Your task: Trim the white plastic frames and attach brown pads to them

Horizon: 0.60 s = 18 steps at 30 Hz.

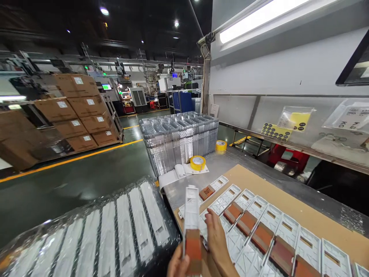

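Note:
A long white plastic panel [191,209] stands nearly upright at bottom centre, with a reddish-brown block [193,246] on its lower part. My left hand [178,262] is closed around the panel's lower left edge. Just right of the panel, my right hand [216,238] has its fingers stretched upward and apart from the block; whether its palm touches the panel is hidden. Similar white ribbed panels [271,211] lie in a slanting row on the brown board [245,175], several carrying reddish-brown blocks [261,235]. One more panel [220,181] lies at the row's far end.
To the left, a clear plastic tray [170,227] holds several white panels [108,234]. Behind it rises a stack of clear trays [180,142]. Yellow tape rolls [197,163] sit on the metal table [215,159]. Cardboard boxes [86,105] are piled at far left.

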{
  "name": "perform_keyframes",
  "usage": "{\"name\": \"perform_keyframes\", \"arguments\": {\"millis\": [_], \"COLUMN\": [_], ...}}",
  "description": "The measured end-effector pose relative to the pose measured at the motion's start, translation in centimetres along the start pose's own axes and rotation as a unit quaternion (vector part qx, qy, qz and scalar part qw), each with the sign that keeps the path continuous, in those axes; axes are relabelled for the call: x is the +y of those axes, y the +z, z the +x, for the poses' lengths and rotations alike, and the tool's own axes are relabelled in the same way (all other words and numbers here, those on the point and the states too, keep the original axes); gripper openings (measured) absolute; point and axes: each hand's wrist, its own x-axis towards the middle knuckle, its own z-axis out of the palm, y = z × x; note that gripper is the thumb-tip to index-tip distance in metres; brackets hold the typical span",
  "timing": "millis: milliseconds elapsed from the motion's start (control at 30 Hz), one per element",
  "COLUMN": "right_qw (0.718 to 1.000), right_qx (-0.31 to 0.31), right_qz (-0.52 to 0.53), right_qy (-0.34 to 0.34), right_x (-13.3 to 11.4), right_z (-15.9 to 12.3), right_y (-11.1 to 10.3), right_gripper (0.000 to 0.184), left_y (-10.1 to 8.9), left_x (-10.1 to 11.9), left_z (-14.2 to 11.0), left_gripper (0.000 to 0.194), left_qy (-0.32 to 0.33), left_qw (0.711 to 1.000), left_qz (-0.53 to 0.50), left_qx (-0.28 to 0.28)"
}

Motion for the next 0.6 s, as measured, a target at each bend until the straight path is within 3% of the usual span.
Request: {"name": "perform_keyframes", "arguments": {"millis": [167, 233, 300, 400, 500, 600], "right_qw": [0.981, 0.974, 0.971, 0.974, 0.975, 0.969], "right_qx": [-0.064, -0.069, -0.056, 0.014, 0.117, 0.215], "right_qz": [-0.173, -0.204, -0.214, -0.201, -0.153, -0.106], "right_qy": [-0.056, -0.074, -0.091, -0.106, -0.108, -0.063], "right_x": [-0.3, -0.7, -0.8, 0.1, 2.2, 3.6], "right_z": [-0.5, -0.8, -0.7, -0.1, -0.5, -2.6], "right_y": [4.4, 5.5, 5.2, 1.0, -6.9, -15.2], "right_gripper": [0.020, 0.013, 0.007, 0.012, 0.028, 0.037], "left_y": [-4.3, -4.6, -4.0, -2.1, 0.2, 3.1], "left_x": [4.3, 5.9, 7.3, 8.5, 8.0, 6.1], "left_z": [2.0, 2.7, 3.5, 5.6, 8.7, 12.3], "left_gripper": [0.055, 0.059, 0.066, 0.078, 0.093, 0.085], "left_qy": [-0.004, -0.008, -0.011, 0.052, 0.111, 0.100], "left_qw": [0.988, 0.987, 0.992, 0.983, 0.903, 0.843], "left_qz": [-0.001, -0.001, 0.025, 0.178, 0.397, 0.508], "left_qx": [0.155, 0.160, 0.124, -0.013, -0.120, -0.149]}}
